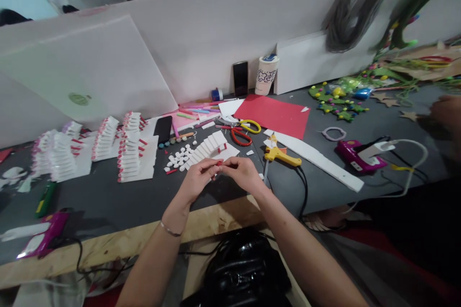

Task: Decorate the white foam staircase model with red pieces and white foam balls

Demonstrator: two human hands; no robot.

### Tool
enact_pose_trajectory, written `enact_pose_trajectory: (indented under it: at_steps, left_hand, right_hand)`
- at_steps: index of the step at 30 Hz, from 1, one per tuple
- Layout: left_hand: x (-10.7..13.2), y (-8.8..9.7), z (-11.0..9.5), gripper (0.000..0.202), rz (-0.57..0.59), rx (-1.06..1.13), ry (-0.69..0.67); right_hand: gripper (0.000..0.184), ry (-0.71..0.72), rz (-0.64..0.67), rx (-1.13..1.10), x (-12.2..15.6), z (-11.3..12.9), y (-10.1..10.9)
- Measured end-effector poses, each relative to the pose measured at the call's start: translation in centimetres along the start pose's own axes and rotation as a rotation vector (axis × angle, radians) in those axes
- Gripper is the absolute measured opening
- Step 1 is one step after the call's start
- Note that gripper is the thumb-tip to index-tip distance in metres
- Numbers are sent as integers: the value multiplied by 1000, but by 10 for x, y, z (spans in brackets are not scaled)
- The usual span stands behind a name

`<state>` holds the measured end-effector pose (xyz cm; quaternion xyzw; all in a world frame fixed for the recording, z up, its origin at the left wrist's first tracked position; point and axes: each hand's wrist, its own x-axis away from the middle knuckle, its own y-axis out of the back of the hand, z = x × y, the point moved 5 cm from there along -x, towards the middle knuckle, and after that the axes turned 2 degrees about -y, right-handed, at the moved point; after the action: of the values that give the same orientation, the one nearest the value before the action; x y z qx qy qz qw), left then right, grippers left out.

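Grey counter (101, 206) spans the view, its raw wooden front edge (223, 216) at 6 o'clock from the point of work. A red sheet (275, 117) lies flat toward 2 o'clock. Red-trimmed white stepped pieces (137, 158) stand grouped around 9 o'clock, and a nearer white stepped piece (205, 149) sits at 11 o'clock, just beyond the left hand (200, 175). That hand and the right hand (243, 172) come together at the middle, both drawn into a narrow pinch on one item. Close to 3 o'clock rests a yellow glue gun (283, 156). Loose white discs (180, 156) are scattered at 10 o'clock. Smallest is the small red piece (219, 163) at the clock's centre, held between both hands over the counter.
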<state>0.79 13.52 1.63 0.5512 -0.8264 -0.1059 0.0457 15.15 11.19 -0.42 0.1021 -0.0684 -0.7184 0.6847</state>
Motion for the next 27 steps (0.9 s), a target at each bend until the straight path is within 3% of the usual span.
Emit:
enact_pose_trajectory:
  at_steps: [5,8,10,14,21,27]
  left_hand:
    - [4,-14,20,27,-61,270,158]
    - [4,-19,30,26,-80,345,203]
    - [4,-22,36,26,-91,408,222]
    - [3,-25,43,27,-91,551,288]
    - [8,-26,48,12,-94,650,402]
    - [9,-26,46,16,-52,680,363]
  right_hand:
    - [22,140,-92,339,13,0,33]
    - [24,196,-316,693,20,-11,82]
    - [34,168,-414,940,22,-25,112]
    - [51,36,-253,1186,17,-58,135]
    - [41,15,-229,1174,3,-60,134]
    - [27,-51,-404,729,11,-39,152]
